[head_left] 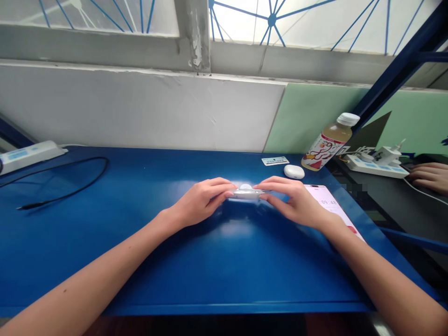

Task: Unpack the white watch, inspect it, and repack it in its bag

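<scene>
Clear flat plastic item (245,193) held at both ends, nearer the wearer than the juice bottle (325,145) and left of it.
Left hand (206,198) and right hand (292,198) each pinch one end between thumb and fingers, presumably to keep the item level and steady; its exact kind cannot be told. The smartphone (324,192), nearer the wearer than the bottle, lies screen up on the surface (227,275), probably so its digits can be read. The white earbud case (294,171) and printed card (275,161), both left of the bottle, sit beyond the hands, apparently to leave working room.
</scene>
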